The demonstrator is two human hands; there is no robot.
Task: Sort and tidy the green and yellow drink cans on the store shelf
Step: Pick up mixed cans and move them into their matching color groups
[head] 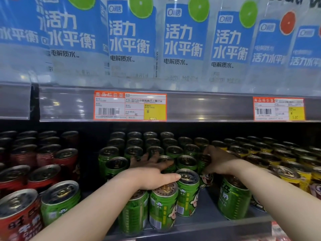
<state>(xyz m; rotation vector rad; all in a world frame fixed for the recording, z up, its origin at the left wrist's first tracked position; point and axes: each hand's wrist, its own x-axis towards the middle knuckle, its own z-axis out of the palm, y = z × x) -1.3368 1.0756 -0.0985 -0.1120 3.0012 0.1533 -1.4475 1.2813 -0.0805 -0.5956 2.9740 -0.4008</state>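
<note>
Two hands reach among the green cans at six o'clock: my left hand lies flat, fingers spread over their tops; my right hand curls round one green can. Yellow cans stand at three o'clock.

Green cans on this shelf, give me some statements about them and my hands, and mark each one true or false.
1. Red cans stand left of the green cans. True.
2. The yellow cans sit between the red and the green. False: they stand right of the green.
3. The left hand rests on green can tops. True.
4. The right hand holds a bottle. False: it curls round a green can; the bottles stand on the shelf above.
</note>
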